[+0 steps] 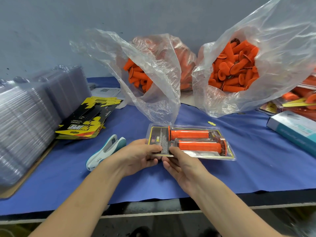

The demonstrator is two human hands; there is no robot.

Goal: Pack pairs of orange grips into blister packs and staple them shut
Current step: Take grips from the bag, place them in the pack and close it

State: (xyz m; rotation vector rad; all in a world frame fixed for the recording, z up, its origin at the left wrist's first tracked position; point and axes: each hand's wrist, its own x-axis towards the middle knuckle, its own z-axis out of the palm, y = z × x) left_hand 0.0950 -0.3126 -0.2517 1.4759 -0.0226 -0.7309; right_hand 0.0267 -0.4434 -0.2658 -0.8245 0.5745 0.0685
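The clear plastic blister pack [159,134] with its black-and-yellow card sits on the blue-covered surface [239,168], long axis running left to right. Two orange ribbed rubber grips [189,134] are nested side by side inside. Both hands pinch the pack's left end: the left hand [138,156] at the corner, the right hand [181,165] just beside it on the near edge. The white-and-teal hand stapler [106,151] lies left of the pack, just beyond the left hand, so that hand looks nearer for picking it up.

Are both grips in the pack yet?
In: two orange grips lie side by side inside the blister pack that the left hand and right hand pinch.
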